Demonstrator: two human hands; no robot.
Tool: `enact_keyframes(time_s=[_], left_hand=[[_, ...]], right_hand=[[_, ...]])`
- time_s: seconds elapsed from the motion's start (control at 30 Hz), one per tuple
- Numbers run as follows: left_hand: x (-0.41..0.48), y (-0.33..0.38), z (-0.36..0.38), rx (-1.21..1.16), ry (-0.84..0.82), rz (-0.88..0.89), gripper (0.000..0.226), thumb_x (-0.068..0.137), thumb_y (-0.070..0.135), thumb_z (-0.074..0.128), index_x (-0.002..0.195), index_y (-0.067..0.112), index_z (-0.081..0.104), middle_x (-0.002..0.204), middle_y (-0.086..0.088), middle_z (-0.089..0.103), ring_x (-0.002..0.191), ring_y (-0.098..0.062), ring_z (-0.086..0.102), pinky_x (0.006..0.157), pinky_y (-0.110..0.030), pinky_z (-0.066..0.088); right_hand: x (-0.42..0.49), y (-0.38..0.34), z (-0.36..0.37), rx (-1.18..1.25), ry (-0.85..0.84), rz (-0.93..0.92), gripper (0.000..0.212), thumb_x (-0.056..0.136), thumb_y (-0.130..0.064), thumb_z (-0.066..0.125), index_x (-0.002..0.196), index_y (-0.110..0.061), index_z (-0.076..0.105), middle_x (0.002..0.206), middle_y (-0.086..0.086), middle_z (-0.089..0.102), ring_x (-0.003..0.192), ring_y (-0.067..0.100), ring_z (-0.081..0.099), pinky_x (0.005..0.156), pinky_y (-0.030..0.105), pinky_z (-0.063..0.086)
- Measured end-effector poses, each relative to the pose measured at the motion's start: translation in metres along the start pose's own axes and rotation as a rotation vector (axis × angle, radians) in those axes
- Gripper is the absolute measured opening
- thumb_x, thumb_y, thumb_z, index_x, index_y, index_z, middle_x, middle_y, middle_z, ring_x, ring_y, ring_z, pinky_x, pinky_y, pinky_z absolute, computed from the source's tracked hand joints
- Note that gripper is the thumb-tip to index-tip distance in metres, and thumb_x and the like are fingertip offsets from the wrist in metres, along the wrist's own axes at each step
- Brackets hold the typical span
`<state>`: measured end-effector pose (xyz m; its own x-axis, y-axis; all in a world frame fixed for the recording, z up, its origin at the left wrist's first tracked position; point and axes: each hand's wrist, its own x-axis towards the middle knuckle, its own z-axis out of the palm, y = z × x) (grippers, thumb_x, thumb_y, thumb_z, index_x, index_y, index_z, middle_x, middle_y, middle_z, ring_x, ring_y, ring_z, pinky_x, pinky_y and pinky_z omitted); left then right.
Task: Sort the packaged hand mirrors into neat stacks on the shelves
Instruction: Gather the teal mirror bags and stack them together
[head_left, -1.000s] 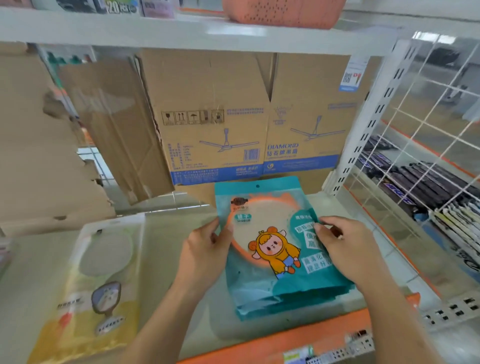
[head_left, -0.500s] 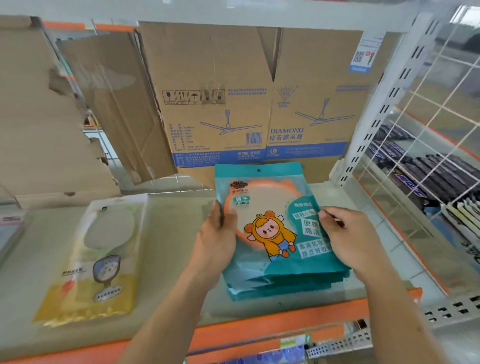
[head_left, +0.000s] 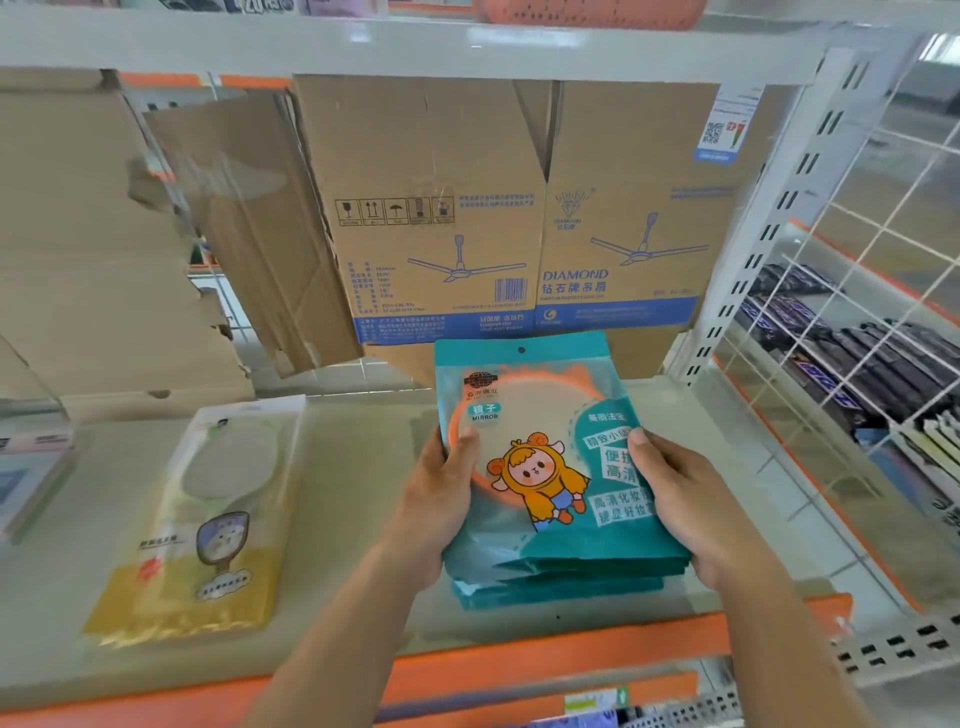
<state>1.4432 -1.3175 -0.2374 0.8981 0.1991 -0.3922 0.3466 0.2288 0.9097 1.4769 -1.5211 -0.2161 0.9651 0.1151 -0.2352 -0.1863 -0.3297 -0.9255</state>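
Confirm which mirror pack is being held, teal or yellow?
The teal stack with the cartoon figure: the left hand and right hand grip its two sides. The yellow pack lies flat to its left, untouched.

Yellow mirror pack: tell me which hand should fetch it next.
Left, probably. The left hand holds the teal stack on the side where the yellow mirror pack lies; the right hand would have to cross the stack.
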Motion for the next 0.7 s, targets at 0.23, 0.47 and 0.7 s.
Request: enact_keyframes(time_s=[0.23,0.47,0.7], left_hand=[[-0.001,0.003,0.001,0.064,0.008,0.022,0.031,0.094,0.05,0.044,0.116,0.03,0.053,0.103,-0.002,0.072,0.092,-0.022,0.071,0.084,-0.047,0.057],[-0.012,0.009,-0.003,0.078,0.031,0.015,0.022,0.097,0.042,0.044,0.116,0.035,0.054,0.104,0.003,0.072,0.094,-0.017,0.069,0.086,-0.039,0.057],[-0.034,0.003,-0.018,0.389,0.06,0.111,0.054,0.09,0.056,0.045,0.138,0.031,0.042,0.135,0.008,0.054,0.118,-0.016,0.056,0.103,-0.036,0.045]], right_hand=[[-0.001,-0.005,0.0,-0.121,0.016,-0.006,0.033,0.096,-0.05,0.037,0.1,-0.031,0.064,0.078,-0.014,0.073,0.069,0.001,0.069,0.06,0.021,0.048],[-0.012,-0.024,-0.003,-0.549,0.129,-0.121,0.054,0.096,-0.049,0.033,0.142,-0.021,0.04,0.137,-0.001,0.054,0.114,0.013,0.055,0.088,0.025,0.045],[-0.03,-0.044,0.029,-0.627,0.277,-0.461,0.039,0.096,-0.026,0.046,0.135,-0.02,0.05,0.132,0.001,0.057,0.118,0.02,0.054,0.095,0.028,0.042]])
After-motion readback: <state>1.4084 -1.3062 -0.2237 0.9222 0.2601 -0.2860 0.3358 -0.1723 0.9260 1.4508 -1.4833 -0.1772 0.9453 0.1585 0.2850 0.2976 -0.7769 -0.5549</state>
